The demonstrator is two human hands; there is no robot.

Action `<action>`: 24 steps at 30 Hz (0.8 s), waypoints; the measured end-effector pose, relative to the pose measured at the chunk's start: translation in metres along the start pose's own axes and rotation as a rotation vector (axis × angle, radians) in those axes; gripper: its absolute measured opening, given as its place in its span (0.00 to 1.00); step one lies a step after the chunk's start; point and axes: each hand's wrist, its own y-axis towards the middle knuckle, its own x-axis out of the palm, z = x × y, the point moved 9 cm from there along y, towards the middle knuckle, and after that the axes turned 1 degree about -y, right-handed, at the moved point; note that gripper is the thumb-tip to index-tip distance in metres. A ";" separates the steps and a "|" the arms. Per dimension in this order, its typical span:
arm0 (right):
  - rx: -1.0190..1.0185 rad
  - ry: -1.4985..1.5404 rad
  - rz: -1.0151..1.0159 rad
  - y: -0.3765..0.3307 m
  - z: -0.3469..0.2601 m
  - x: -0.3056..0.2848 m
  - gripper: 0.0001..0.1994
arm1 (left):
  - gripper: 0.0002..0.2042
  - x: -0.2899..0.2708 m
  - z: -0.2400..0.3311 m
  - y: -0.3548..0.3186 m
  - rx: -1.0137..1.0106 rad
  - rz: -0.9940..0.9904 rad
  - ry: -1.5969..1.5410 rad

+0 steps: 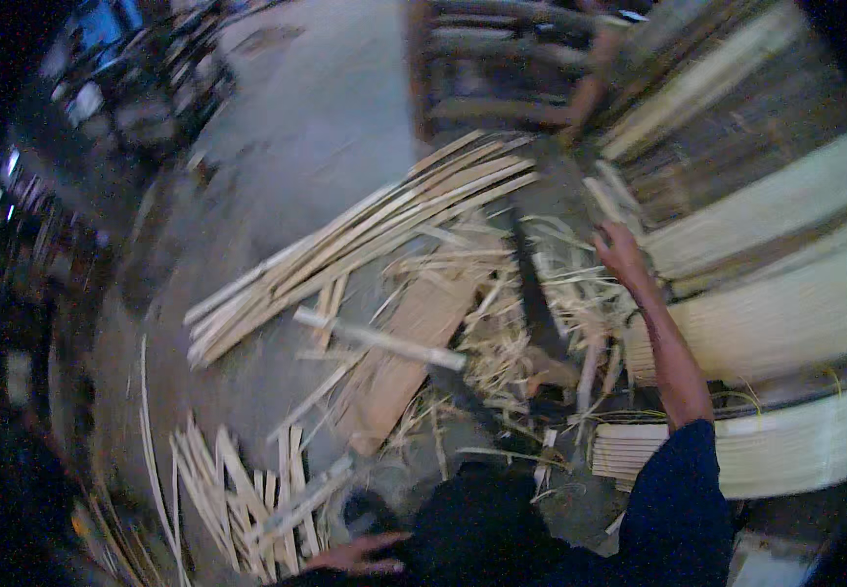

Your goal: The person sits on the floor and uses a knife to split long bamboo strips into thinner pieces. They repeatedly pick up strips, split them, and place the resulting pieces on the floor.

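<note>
My right hand [621,252] reaches forward to the edge of a stack of pale bamboo mats [785,303] on the right, its fingers over thin shavings [570,293]; whether it grips anything I cannot tell. My left hand [360,555] is low at the bottom edge, fingers spread beside a pile of short bamboo strips [238,489] on the floor, and holds nothing I can see. A bundle of long split bamboo slats [365,230] lies diagonally ahead. A flat wooden board [409,347] lies under a single stick [379,339].
The grey concrete floor [287,127] stretches to the upper left. A wooden chair-like frame [492,68] stands at the back. A small bundle of cut strips [629,445] lies by my right arm. Dark clutter lines the left side.
</note>
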 end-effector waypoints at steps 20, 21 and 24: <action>-0.343 0.018 -0.423 -0.157 -0.319 0.169 0.20 | 0.15 -0.194 -0.117 0.019 0.289 1.295 0.328; -0.309 0.066 -0.443 -0.158 -0.317 0.170 0.19 | 0.16 -0.215 -0.125 0.023 0.249 1.326 0.256; -0.317 0.089 -0.271 -0.168 -0.320 0.134 0.20 | 0.17 -0.289 -0.087 0.040 0.387 1.559 0.426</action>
